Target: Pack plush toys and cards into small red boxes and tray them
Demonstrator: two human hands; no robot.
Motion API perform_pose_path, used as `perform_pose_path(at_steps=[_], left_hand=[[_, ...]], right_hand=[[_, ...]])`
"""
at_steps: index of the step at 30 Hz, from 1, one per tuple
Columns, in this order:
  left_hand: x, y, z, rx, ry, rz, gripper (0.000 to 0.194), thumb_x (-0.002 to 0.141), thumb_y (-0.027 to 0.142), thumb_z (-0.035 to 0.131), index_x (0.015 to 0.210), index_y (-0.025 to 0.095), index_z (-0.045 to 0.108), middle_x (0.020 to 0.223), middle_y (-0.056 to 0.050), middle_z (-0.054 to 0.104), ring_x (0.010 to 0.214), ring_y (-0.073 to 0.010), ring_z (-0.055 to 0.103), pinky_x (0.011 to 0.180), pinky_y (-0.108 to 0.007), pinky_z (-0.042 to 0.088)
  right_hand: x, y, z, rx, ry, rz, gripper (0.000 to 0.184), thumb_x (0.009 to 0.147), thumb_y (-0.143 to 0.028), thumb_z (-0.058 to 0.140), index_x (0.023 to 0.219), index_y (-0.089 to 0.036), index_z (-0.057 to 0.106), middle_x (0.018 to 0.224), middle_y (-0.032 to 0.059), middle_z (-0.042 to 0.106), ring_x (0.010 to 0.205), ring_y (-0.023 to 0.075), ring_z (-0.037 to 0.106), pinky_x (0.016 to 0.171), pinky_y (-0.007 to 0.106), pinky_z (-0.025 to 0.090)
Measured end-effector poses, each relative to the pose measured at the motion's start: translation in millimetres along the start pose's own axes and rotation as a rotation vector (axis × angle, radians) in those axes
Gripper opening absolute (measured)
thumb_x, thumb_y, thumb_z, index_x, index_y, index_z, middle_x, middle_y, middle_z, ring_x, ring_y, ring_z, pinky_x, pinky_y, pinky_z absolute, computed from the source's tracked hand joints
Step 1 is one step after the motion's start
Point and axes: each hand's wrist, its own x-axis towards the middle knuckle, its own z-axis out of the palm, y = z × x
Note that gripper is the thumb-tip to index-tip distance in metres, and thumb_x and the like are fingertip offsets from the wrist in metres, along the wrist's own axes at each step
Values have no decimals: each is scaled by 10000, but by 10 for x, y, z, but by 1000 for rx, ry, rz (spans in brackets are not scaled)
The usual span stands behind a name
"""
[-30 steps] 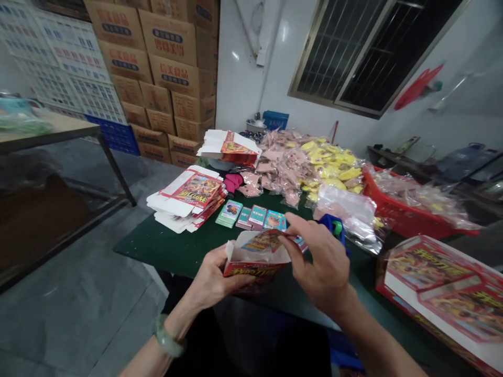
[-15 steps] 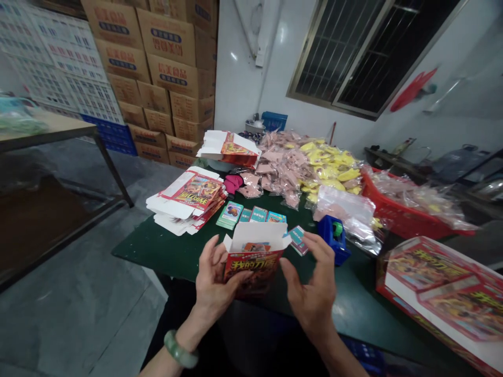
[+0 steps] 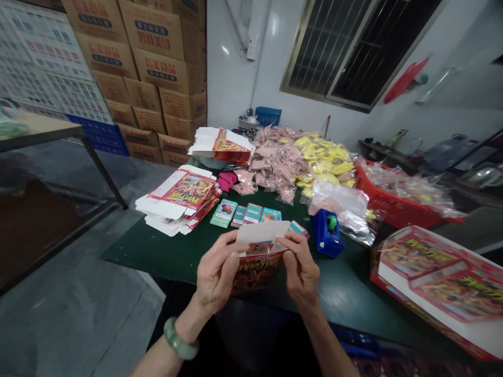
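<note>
Between my two hands is a small red printed carton (image 3: 257, 275), its white top flap raised and some colourful contents showing in the opening. My left hand (image 3: 218, 269) is closed on the carton's left side, near the top edge. On the right side, the fingers and thumb of my right hand (image 3: 301, 264) pinch its upper corner by the flap. Just beyond the carton lie several small stacks of cards (image 3: 252, 213) on the green table (image 3: 176, 256). One card stack (image 3: 298, 229) is partly covered by my right hand.
A pile of flattened cartons (image 3: 184, 196) lies left. Bagged pink pieces (image 3: 275, 162) and yellow pieces (image 3: 330, 162) heap at the back. A blue tape dispenser (image 3: 328, 235), a red basket (image 3: 396, 204) and a large printed box (image 3: 440, 288) stand to the right.
My right hand has moved from beside the carton onto its upper right corner and closed there. My left hand has shifted up to the top left edge. The view has shifted slightly.
</note>
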Motion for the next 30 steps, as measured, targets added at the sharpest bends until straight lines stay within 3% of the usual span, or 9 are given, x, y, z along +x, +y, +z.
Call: perform_pose_path(at_steps=[3, 6, 8, 10, 13, 18, 22, 27, 30], left_hand=[[33, 37, 72, -178, 69, -209, 127, 854, 226, 526, 833, 171, 639, 1014, -82, 659, 891, -177, 638, 750, -259, 498], [99, 34, 106, -507, 138, -399, 268, 795, 252, 621, 1048, 216, 541, 1041, -69, 663, 871, -178, 652, 697, -254, 512], [163, 39, 93, -647, 65, -491, 352, 780, 231, 638, 1111, 235, 519, 1012, -59, 676, 855, -178, 657, 690, -260, 514], [226, 55, 71, -704, -22, -528, 186, 778, 202, 633, 962, 209, 608, 935, -48, 688, 821, -176, 658, 684, -263, 511], [273, 75, 69, -724, 5, -479, 43, 752, 156, 636, 714, 175, 639, 863, -34, 677, 816, -185, 653, 680, -268, 504], [189, 85, 103, -746, 88, -423, 55, 743, 168, 608, 708, 162, 650, 891, -50, 652, 833, -212, 645, 734, -331, 506], [108, 113, 35, -705, -11, -386, 161, 792, 313, 584, 857, 167, 611, 974, -93, 639, 833, -222, 632, 696, -333, 506], [100, 125, -65, -423, -212, -295, 135, 818, 216, 589, 949, 188, 573, 980, -79, 627, 832, -172, 611, 688, -263, 476], [94, 83, -43, -409, -187, -226, 124, 838, 184, 557, 952, 195, 605, 987, -77, 622, 888, -182, 601, 721, -274, 474]], right_hand=[[24, -55, -85, 123, 8, 85, 180, 883, -170, 470, 977, -232, 611, 996, 52, 535, 922, 159, 565, 779, 292, 489], [54, -103, -148, 346, -26, 248, 342, 867, -213, 520, 1202, -257, 462, 924, 28, 561, 794, 134, 586, 688, 253, 502], [72, -116, -187, 415, -136, 295, 380, 875, -232, 512, 1247, -257, 437, 958, 38, 562, 803, 137, 583, 694, 257, 498], [76, -119, -219, 374, -204, 255, 253, 880, -222, 503, 1126, -253, 557, 975, 39, 538, 824, 138, 563, 693, 251, 478], [40, -139, -252, 244, -121, 145, 213, 872, -159, 500, 1004, -262, 632, 946, 29, 500, 854, 135, 533, 706, 251, 447], [-52, -267, -294, 218, -180, 137, 259, 847, -207, 545, 1096, -249, 605, 1119, 71, 506, 1048, 203, 517, 865, 341, 432], [-71, -388, -289, 187, -106, 157, 196, 839, -198, 566, 1024, -236, 617, 1032, 45, 578, 941, 162, 570, 790, 283, 457], [-87, -504, -245, 111, -81, 207, 175, 852, -154, 533, 1005, -223, 583, 985, 27, 590, 917, 140, 571, 775, 256, 459], [-95, -547, -195, 36, -17, 194, 192, 848, -122, 525, 1012, -216, 555, 933, 17, 584, 858, 123, 567, 752, 240, 456]])
